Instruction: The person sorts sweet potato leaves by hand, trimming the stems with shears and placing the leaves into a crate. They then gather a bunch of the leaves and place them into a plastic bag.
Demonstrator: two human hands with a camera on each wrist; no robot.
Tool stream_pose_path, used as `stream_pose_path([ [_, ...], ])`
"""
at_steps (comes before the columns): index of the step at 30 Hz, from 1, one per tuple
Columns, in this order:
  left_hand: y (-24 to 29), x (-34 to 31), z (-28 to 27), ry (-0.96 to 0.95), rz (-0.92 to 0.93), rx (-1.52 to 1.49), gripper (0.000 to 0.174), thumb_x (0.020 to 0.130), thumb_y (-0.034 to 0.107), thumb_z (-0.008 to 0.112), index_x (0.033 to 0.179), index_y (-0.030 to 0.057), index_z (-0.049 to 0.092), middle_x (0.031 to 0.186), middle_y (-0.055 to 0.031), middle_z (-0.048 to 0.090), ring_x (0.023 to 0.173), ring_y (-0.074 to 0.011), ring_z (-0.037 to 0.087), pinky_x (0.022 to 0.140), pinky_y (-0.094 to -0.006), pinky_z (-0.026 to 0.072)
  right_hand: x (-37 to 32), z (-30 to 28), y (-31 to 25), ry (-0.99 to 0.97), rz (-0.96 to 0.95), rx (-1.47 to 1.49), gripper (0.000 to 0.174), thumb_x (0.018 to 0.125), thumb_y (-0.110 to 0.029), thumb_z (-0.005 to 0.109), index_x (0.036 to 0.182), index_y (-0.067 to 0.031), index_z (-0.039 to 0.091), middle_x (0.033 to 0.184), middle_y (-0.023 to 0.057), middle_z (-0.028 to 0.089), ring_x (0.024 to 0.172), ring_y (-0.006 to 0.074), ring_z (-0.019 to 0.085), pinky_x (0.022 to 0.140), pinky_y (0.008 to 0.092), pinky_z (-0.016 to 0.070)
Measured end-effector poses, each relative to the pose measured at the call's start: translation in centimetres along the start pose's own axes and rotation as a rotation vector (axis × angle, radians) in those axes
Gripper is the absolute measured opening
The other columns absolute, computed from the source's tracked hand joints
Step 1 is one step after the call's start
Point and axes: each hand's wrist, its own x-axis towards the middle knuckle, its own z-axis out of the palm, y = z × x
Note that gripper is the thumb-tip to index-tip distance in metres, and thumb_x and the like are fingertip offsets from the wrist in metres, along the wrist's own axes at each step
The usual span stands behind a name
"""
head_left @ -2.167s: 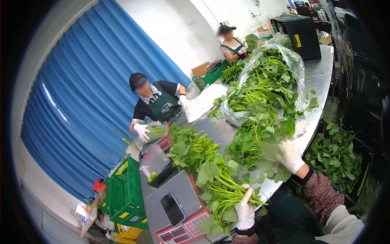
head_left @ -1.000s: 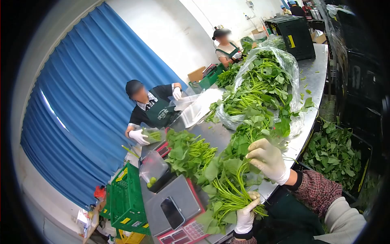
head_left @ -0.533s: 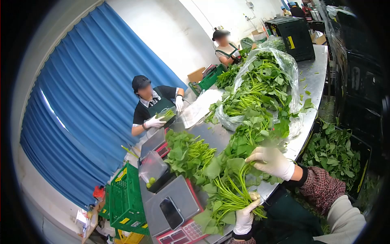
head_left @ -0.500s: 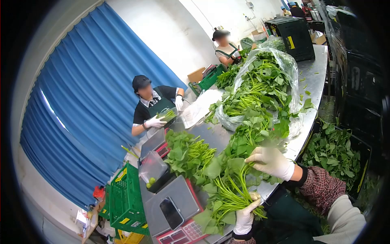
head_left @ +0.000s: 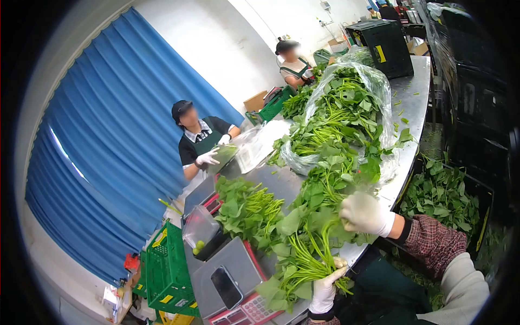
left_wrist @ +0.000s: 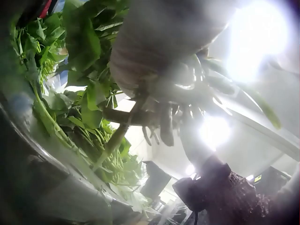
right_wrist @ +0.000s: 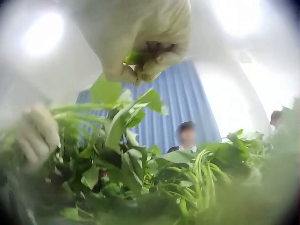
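Observation:
In the head view my white-gloved left hand (head_left: 325, 288) grips a bunch of leafy greens (head_left: 306, 260) by its long stems, over the table's near edge. The thumb crosses the stems, and the broad leaves spread away to the left. My gloved right hand (head_left: 367, 214) is a little above and right of the bunch, over the heap, its fingers curled and blurred. From the right wrist view, the right hand (right_wrist: 145, 37) has thumb and fingertips together, with a bit of green stem (right_wrist: 134, 57) showing inside the curled fingers. The left hand (right_wrist: 37, 136) appears there beside the stems.
A large heap of greens (head_left: 338, 116) in a clear plastic bag covers the metal table (head_left: 411, 100). A scale (head_left: 244, 265) carries a phone (head_left: 226, 287). Another bunch (head_left: 249, 208) lies behind. A dark crate of greens (head_left: 441, 197) stands below right; a person (head_left: 203, 138) works opposite.
My right hand came from the heap to the held bunch, then drew slightly right, its fingers curling. The left hand keeps its grip. The person opposite moved a packed bag toward the white sheets.

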Motion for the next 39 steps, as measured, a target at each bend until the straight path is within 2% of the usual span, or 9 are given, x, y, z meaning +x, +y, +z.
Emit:
stream_pose_path([
  [4,0.0,0.1,-0.5,0.117,0.079,-0.029,0.019,0.072,-0.009,0.062,0.087,0.0015,0.055,0.089,-0.0112,0.056,0.071,-0.0167,0.053,0.066,-0.0270,0.0440,-3.7,-1.9,3.5,0.445,0.438,0.212,0.026,0.059,-0.006,0.073,0.081,-0.0091,0.060,0.086,0.0065,0.060,0.082,0.0263,0.058,0.075,0.0358,0.0464],
  [7,0.6,0.5,-0.2,0.339,0.247,-0.103,0.021,0.077,-0.009,0.062,0.093,0.0034,0.055,0.100,-0.0113,0.058,0.077,-0.0149,0.055,0.071,-0.0260,0.0455,-6.1,-4.5,5.0,0.304,0.741,-0.473,0.060,0.057,-0.010,0.078,0.113,-0.0103,0.057,0.130,0.0157,0.044,0.131,0.0384,0.027,0.107,0.0498,0.0202],
  [9,0.5,0.8,0.0,0.325,0.254,-0.183,0.018,0.082,-0.004,0.061,0.096,0.0039,0.055,0.101,-0.0113,0.059,0.077,-0.0150,0.055,0.071,-0.0270,0.0468,-7.1,-3.3,4.9,0.319,0.660,-0.323,0.056,0.058,-0.010,0.077,0.110,-0.0104,0.058,0.124,0.0154,0.049,0.124,0.0377,0.036,0.104,0.0481,0.0269],
  [12,-0.2,1.0,0.2,0.300,0.108,-0.363,0.015,0.086,0.002,0.059,0.100,0.0056,0.054,0.102,-0.0107,0.058,0.075,-0.0152,0.053,0.070,-0.0310,0.0471,-5.5,0.7,2.1,0.061,0.500,0.137,0.017,0.072,-0.021,0.068,0.081,-0.0072,0.066,0.079,0.0084,0.058,0.074,0.0272,0.060,0.069,0.0392,0.0481],
  [17,0.2,0.3,0.5,0.320,0.111,-0.299,0.014,0.087,0.002,0.059,0.100,0.0051,0.054,0.098,-0.0103,0.058,0.075,-0.0155,0.053,0.070,-0.0308,0.0464,-3.1,8.1,1.9,-0.227,0.551,-0.221,0.024,0.072,-0.033,0.069,0.076,-0.0094,0.063,0.075,0.0086,0.056,0.070,0.0274,0.059,0.065,0.0398,0.0466],
  [23,0.4,0.3,0.1,0.376,0.179,-0.309,0.013,0.085,-0.002,0.060,0.097,0.0018,0.055,0.095,-0.0116,0.059,0.072,-0.0148,0.053,0.070,-0.0272,0.0449,-3.8,8.9,3.2,-0.102,0.559,0.019,0.027,0.069,-0.033,0.072,0.074,-0.0085,0.062,0.076,0.0114,0.061,0.069,0.0281,0.062,0.061,0.0381,0.0470],
  [31,0.0,0.7,1.1,0.441,0.182,-0.263,0.012,0.085,0.001,0.060,0.097,0.0024,0.056,0.089,-0.0088,0.061,0.070,-0.0126,0.053,0.067,-0.0250,0.0445,-1.6,7.5,3.9,-0.314,0.605,0.229,0.007,0.069,-0.017,0.064,0.073,-0.0117,0.062,0.072,0.0078,0.060,0.068,0.0286,0.061,0.062,0.0380,0.0477],
  [34,0.0,0.8,0.5,0.482,0.211,-0.191,0.013,0.086,0.002,0.061,0.098,0.0021,0.056,0.093,-0.0096,0.062,0.070,-0.0125,0.053,0.067,-0.0254,0.0448,-0.8,5.9,2.9,0.036,0.439,0.260,0.011,0.071,-0.014,0.064,0.080,-0.0113,0.058,0.076,0.0063,0.057,0.074,0.0269,0.059,0.065,0.0370,0.0472],
  [39,-0.1,1.3,1.0,0.479,0.102,-0.232,0.019,0.088,0.006,0.061,0.105,0.0017,0.056,0.103,-0.0107,0.063,0.071,-0.0114,0.053,0.063,-0.0249,0.0461,-0.8,3.2,-2.5,0.162,0.242,0.174,0.016,0.069,-0.016,0.068,0.080,-0.0112,0.057,0.073,0.0050,0.055,0.071,0.0235,0.056,0.063,0.0345,0.0450],
])
